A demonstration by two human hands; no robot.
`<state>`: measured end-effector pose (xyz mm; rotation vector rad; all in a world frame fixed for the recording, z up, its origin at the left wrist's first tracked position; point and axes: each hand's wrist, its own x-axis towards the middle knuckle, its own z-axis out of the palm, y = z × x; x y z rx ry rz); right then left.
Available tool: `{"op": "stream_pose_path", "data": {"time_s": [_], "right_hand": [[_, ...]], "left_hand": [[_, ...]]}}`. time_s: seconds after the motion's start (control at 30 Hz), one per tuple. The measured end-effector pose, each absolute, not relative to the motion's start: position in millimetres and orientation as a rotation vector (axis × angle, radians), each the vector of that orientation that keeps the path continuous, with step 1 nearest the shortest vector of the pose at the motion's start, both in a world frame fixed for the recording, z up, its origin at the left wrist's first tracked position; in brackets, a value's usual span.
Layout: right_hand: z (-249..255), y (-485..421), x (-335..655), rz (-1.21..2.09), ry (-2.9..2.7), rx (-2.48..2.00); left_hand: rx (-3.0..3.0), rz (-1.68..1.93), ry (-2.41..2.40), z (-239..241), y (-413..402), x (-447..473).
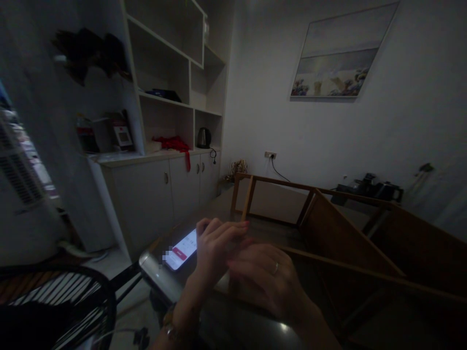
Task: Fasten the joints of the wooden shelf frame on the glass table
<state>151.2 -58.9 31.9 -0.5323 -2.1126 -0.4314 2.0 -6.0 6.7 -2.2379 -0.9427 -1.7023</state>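
My left hand [216, 246] hovers over a lit smartphone [181, 249] that lies on a dark glossy table [233, 321]. Its fingers are curled and bunched, the tips pointing right above my other hand. My right hand [266, 277] lies flat on the table, palm down, fingers stretched toward the left, a ring on one finger. The left fingertips rest on or just above the right hand's fingers. Neither hand visibly grips anything. A bracelet sits on my left wrist.
A wooden frame with slanted panels [328, 228] stands on the table behind the hands. White cabinets and shelves [164, 184] with a kettle [203, 138] and red cloth [175, 143] line the left wall. A black wire chair [65, 301] is at lower left; a painting [339, 58] hangs on the wall.
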Motion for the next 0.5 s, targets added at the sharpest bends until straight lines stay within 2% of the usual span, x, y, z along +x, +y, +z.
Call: {"op": "stream_pose_path", "data": {"time_s": [0.5], "right_hand": [[20.6,-66.0,133.7,-0.231,-2.016,-0.782]], "left_hand": [[-2.225,-1.711,-0.945,2.1,-2.7,1.7]]}}
